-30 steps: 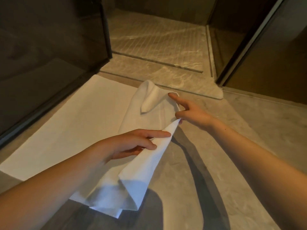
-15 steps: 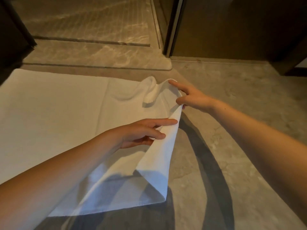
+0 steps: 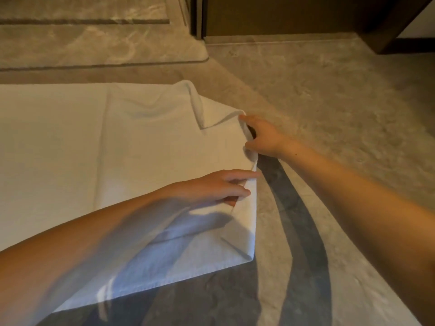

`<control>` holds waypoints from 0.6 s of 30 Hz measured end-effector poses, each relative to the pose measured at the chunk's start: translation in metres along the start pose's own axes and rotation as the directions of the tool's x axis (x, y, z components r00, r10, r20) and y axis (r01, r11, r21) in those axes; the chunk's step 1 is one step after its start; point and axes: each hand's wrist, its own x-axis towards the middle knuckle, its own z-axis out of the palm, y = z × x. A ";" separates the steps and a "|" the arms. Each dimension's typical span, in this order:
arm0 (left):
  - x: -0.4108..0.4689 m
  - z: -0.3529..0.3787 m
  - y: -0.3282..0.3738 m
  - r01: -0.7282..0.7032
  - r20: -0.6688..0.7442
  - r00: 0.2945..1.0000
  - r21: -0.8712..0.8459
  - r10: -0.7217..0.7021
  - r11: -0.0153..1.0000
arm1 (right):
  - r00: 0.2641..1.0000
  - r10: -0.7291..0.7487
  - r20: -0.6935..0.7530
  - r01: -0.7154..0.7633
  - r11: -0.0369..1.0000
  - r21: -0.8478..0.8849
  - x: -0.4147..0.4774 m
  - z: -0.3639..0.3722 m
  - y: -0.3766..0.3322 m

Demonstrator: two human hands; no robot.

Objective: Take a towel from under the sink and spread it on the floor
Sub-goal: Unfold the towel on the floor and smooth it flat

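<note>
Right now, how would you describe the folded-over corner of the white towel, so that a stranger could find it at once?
Start from the large white cloth towel lying on the grey marbled stone floor. Follow its right edge to the far end, just beyond the right hand. There the folded-over corner stands up as a curled flap, whereas the rest lies mostly flat.

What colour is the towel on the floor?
The towel is plain white, with no pattern. The head view shows it best.
</note>
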 end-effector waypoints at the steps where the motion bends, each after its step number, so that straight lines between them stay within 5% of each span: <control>1: -0.002 0.000 0.000 -0.041 -0.029 0.999 -0.037 0.040 0.998 | 0.998 0.008 -0.059 -0.012 0.998 -0.064 0.000 0.004 -0.003; 3: -0.009 -0.008 0.003 -0.155 -0.234 0.960 0.009 0.153 0.988 | 0.972 0.047 -0.229 -0.073 0.992 -0.106 -0.001 0.012 -0.016; 5: -0.019 -0.026 0.002 -0.201 -0.443 0.822 0.364 0.359 0.909 | 0.940 0.030 -0.339 -0.059 0.995 -0.075 -0.006 0.024 -0.033; 8: -0.035 -0.072 -0.003 0.095 -0.420 0.659 0.869 0.624 0.485 | 0.926 -0.151 -0.346 0.129 0.988 -0.087 -0.010 0.053 -0.065; 13: -0.053 -0.133 -0.036 0.431 -0.440 0.715 0.889 0.544 0.153 | 0.945 -0.165 -0.281 0.151 0.986 -0.072 -0.008 0.096 -0.092; 18: -0.050 -0.142 -0.044 0.427 -0.426 0.719 0.894 0.549 0.133 | 0.957 -0.165 -0.238 0.131 0.980 -0.152 -0.017 0.103 -0.063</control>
